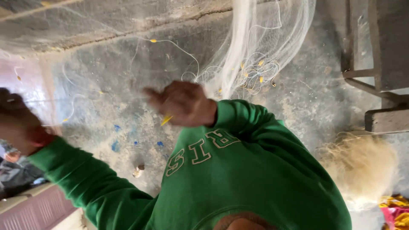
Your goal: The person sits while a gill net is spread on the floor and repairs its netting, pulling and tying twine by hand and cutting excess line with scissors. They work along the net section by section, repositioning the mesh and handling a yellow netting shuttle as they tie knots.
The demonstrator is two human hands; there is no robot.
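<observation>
My right hand (183,104) is at the centre of the view, fingers curled around a thin yellow netting needle (166,120) whose tip pokes out below the palm. My left hand (17,121) is at the far left edge, blurred and closed like a fist, and a fine strand of the net (47,100) runs to it. A white fishing net (251,47) dotted with small yellow pieces hangs in a bunch just beyond my right hand and spreads thinly across the top left. Both arms are in green sleeves.
The rough concrete floor (128,127) has blue paint specks and a small bottle (138,171) lying on it. A wooden bench frame (383,81) stands at the right. Below it are a pale fibre pile (362,166) and bright cloth (396,213).
</observation>
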